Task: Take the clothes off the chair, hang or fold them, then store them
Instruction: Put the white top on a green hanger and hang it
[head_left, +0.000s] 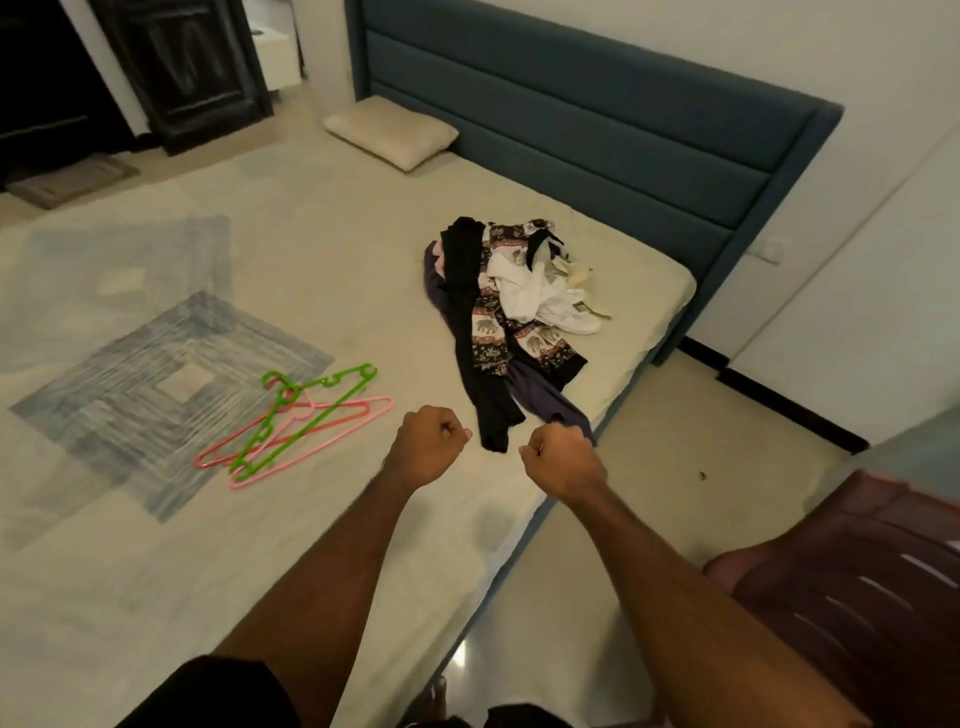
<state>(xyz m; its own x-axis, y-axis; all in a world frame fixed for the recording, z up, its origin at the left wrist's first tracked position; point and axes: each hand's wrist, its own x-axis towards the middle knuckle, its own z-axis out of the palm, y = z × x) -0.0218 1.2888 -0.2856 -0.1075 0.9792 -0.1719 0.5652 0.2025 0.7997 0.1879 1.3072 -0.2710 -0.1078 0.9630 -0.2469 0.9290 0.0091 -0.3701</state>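
**Clothes on the bed, sorting not yet begun**

Already the green and pink plastic hangers lie bare on the pale patterned bed. The left hand and right hand hover as empty fists just short of the crumpled heap of black, printed and white clothes. The maroon plastic chair looks cleared; hanging, folding and storing all seem left.

Clothes: crumpled heap of black, white, purple and elephant-print garments, near the bed's headboard-side corner; maroon chair beside bed.
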